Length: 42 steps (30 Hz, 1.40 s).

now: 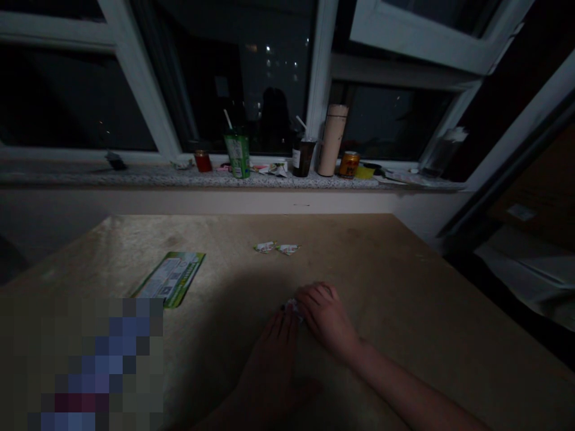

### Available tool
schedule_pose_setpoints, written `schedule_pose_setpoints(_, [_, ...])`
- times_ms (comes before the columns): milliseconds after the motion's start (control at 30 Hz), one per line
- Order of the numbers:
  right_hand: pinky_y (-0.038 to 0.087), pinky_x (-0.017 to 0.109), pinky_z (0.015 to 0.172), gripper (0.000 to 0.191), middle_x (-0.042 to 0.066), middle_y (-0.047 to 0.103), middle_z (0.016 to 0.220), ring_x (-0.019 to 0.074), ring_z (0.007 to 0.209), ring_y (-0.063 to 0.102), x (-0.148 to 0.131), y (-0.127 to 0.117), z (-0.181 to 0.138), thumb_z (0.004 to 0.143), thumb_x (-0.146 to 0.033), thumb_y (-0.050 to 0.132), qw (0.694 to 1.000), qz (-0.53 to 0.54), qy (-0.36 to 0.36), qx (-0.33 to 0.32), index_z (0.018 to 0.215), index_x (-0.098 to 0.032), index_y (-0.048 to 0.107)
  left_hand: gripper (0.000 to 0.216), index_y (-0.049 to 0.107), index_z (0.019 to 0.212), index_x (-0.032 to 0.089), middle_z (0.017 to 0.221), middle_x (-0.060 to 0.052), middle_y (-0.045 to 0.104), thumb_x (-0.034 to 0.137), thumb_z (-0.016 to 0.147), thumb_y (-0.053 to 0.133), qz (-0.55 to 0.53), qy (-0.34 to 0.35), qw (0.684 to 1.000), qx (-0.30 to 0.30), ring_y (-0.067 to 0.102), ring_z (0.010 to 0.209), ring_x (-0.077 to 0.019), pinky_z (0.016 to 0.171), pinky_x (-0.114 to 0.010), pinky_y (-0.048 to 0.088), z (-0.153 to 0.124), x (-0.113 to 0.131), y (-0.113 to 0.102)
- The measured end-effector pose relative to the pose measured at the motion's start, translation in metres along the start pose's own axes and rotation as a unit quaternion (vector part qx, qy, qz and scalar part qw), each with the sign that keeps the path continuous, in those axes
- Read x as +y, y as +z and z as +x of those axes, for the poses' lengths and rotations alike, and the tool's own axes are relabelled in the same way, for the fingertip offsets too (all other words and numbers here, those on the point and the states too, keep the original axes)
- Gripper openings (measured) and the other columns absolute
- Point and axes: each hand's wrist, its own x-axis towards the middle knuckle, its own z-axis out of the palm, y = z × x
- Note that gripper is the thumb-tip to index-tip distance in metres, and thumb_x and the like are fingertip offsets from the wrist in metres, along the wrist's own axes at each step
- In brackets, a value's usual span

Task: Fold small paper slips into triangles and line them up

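A small white packet or wrapper with pink and dark marks (293, 307) lies on the table between my hands, partly covered by fingertips. My left hand (275, 353) rests palm down in dim shadow, its fingers stretched toward the packet and its thumb apart to the right. Curled over the packet's right side are the fingers of my right hand (327, 317); their tips are hidden. Farther up the table lie two small folded pieces with similar print, a left piece (265, 246) and a right piece (288, 249).
On the tan table (381, 269), a green and white printed pouch (173, 278) lies at left. The windowsill (269, 181) holds a green cup (238, 154), a dark cup (303, 157), a tall flask (332, 140), an orange can (349, 164) and a red jar (203, 161). Pixelation covers the lower left.
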Motion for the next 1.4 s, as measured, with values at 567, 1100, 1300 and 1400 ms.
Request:
schedule_pose_setpoints(567, [0.031, 0.049, 0.105, 0.027, 0.006, 0.062, 0.118, 0.0223, 0.115, 0.051, 0.002, -0.012, -0.032, 0.09, -0.025, 0.051, 1.0, -0.004, -0.022, -0.013, 0.116, -0.023, 0.06, 0.095, 0.03, 0.142, 0.007, 0.148, -0.019, 0.024, 0.06, 0.07, 0.062, -0.001, -0.022, 0.999, -0.025, 0.022, 0.135, -0.0342, 0.109, -0.047, 0.026, 0.001, 0.0, -0.002])
schedule_pose_setpoints(1100, [0.031, 0.05, 0.104, 0.024, 0.004, 0.066, 0.113, 0.0233, 0.112, 0.052, 0.001, -0.015, -0.035, 0.091, -0.021, 0.048, 0.999, 0.005, -0.03, 0.016, 0.111, -0.022, 0.063, 0.1, 0.026, 0.142, 0.003, 0.148, -0.023, 0.019, 0.065, 0.071, 0.059, -0.003, 0.011, 1.0, -0.015, 0.021, 0.135, -0.0353, 0.107, -0.048, 0.028, 0.003, -0.007, -0.001])
schedule_pose_setpoints(1300, [0.034, 0.048, 0.103, 0.03, 0.007, 0.064, 0.117, 0.0233, 0.111, 0.053, 0.002, -0.012, -0.036, 0.091, -0.022, 0.048, 0.999, -0.005, -0.018, 0.028, 0.119, -0.019, 0.058, 0.096, 0.028, 0.141, 0.0, 0.148, -0.025, 0.017, 0.058, 0.072, 0.063, -0.004, 0.003, 1.0, -0.028, 0.019, 0.136, -0.0359, 0.107, -0.05, 0.028, 0.004, -0.002, -0.006])
schedule_pose_setpoints(1400, [0.03, 0.05, 0.106, 0.037, 0.007, 0.059, 0.125, 0.0237, 0.121, 0.046, 0.003, -0.011, -0.034, 0.091, -0.026, 0.049, 0.998, 0.006, -0.052, -0.017, 0.127, -0.02, 0.051, 0.098, 0.027, 0.142, 0.003, 0.148, -0.023, 0.019, 0.056, 0.07, 0.067, -0.002, -0.001, 1.0, -0.026, 0.021, 0.135, -0.0359, 0.108, -0.049, 0.028, 0.004, -0.002, -0.006])
